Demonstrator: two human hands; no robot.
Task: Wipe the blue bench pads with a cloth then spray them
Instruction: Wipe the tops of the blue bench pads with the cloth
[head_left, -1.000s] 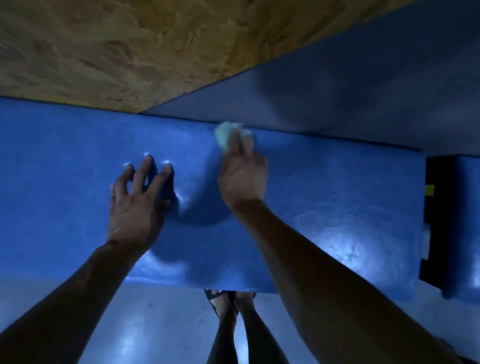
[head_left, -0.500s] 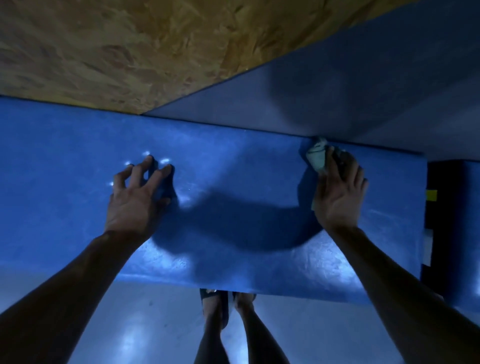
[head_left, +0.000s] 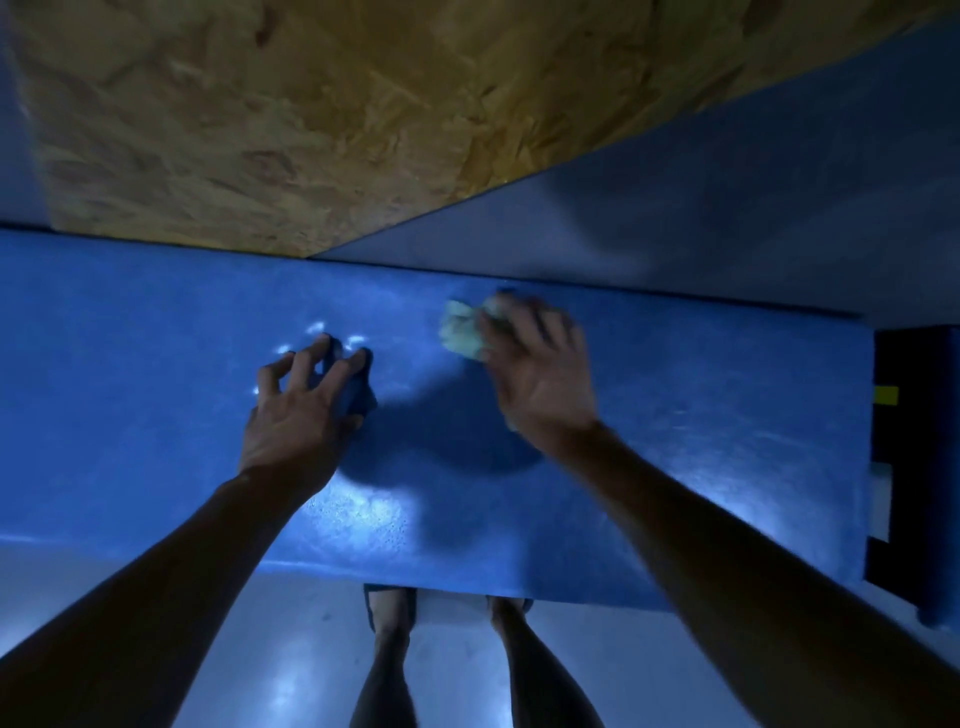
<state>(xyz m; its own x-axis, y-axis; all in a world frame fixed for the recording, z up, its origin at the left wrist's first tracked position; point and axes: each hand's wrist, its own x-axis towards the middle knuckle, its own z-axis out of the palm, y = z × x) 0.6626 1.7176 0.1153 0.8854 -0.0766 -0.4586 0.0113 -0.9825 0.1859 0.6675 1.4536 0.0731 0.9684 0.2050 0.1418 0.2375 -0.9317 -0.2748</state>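
Cloth (head_left: 461, 332) under right hand (head_left: 540, 379), near pad's (head_left: 701, 467) far edge

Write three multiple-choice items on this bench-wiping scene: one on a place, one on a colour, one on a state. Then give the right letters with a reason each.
1. Where does the crumpled pale green cloth lie?
A. On the floor by the feet
B. On the blue padded bench top, near its far edge
C. On the chipboard wall panel

2. What colour is the small tag in the dark gap at the pad's right end?
A. Yellow
B. Red
C. White

3. What is the left hand doing?
A. Gripping a spray bottle
B. Hanging off the pad
C. Resting on the pad, fingers spread, holding nothing

Answers: 1 B, the cloth sits under the right hand close to the pad's far edge. 2 A, the small tag shows yellow. 3 C, its fingertips dent the pad and no object is in it.
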